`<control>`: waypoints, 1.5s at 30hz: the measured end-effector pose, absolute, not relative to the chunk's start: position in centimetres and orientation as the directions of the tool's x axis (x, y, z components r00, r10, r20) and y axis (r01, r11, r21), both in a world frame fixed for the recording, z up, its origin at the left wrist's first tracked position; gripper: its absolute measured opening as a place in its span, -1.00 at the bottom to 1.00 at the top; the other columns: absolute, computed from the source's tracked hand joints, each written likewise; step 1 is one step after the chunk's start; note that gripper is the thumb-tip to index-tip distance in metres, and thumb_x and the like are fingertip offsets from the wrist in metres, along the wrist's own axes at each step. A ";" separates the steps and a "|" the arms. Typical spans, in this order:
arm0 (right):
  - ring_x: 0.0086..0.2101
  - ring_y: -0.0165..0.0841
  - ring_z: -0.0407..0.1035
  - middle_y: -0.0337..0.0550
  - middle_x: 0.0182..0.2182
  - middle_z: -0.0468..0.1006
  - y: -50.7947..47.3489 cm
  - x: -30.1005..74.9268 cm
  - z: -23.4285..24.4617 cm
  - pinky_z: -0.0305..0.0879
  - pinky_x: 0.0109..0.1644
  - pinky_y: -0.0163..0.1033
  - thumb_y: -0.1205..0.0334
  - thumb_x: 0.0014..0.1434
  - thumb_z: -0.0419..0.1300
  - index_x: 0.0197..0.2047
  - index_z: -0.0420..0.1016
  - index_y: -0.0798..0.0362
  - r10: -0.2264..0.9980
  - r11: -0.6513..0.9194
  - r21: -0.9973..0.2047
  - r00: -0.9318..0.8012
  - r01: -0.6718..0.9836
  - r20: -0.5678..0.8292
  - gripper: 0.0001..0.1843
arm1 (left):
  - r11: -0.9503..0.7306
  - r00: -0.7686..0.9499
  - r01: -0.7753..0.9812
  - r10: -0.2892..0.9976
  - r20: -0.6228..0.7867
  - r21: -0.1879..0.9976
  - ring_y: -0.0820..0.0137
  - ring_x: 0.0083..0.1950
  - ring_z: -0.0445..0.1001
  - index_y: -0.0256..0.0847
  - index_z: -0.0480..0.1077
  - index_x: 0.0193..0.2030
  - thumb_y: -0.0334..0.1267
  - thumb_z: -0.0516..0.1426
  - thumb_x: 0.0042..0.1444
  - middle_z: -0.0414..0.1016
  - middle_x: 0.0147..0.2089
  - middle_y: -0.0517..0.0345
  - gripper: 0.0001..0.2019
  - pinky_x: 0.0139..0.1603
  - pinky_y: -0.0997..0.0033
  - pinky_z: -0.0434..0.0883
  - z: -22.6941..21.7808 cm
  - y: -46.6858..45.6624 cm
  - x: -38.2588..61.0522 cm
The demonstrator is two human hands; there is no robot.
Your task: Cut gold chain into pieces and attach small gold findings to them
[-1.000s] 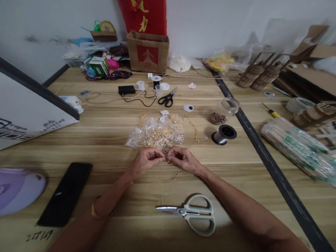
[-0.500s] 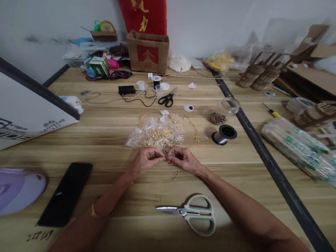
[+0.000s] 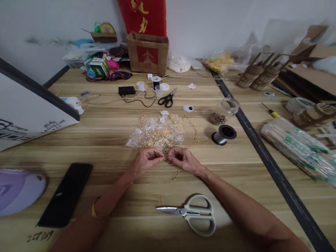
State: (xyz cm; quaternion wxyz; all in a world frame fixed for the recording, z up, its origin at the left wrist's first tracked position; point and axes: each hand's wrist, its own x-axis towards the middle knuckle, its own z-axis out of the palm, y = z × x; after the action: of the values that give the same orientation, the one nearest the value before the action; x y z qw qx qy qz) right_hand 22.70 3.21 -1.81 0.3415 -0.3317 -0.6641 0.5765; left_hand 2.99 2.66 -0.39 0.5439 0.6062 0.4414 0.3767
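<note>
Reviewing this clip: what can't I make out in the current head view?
Head view: whatever the left hand and right hand may pinch, too small, partly behind fingers.
Head view: purple object, one end cut off by left edge.
Head view: red gold-lettered item, top cut off by upper edge.

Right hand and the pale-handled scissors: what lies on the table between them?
In the head view, a short chain lies between the right hand and the pale-handled scissors.

Through the one head camera I look forward and down, close above the table (image 3: 106, 146), toward the wall (image 3: 210, 17).
</note>
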 end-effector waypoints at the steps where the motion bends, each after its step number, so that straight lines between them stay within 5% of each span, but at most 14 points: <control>1: -0.51 -0.49 0.19 -0.25 -0.53 0.36 3.2 22.7 -1.8 0.11 -0.45 -0.39 0.08 0.15 0.17 -0.35 0.35 0.13 0.834 0.116 -0.992 -0.548 0.048 0.071 -0.75 | -0.016 0.324 0.124 0.946 -0.026 0.992 0.44 -0.38 0.50 -0.31 0.46 -0.41 -0.26 0.28 -0.13 0.56 -0.42 0.10 -0.83 -0.30 0.48 0.45 -0.4 2.7 3.0; 45: -0.52 -0.48 0.19 -0.25 -0.53 0.37 3.1 22.6 -1.4 0.11 -0.45 -0.37 0.06 0.14 0.17 -0.37 0.35 0.13 0.842 0.113 -0.993 -0.534 0.045 0.072 -0.73 | -0.028 0.317 0.146 0.948 -0.020 0.989 0.42 -0.36 0.51 -0.30 0.46 -0.41 -0.25 0.27 -0.12 0.56 -0.41 0.10 -0.83 -0.26 0.45 0.46 -0.5 2.7 3.0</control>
State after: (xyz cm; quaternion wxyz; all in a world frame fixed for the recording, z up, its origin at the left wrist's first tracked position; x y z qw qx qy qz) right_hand 22.61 3.08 -1.42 0.3467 -0.3358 -0.6605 0.5751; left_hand 2.95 2.68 -0.52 0.5343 0.6107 0.4480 0.3753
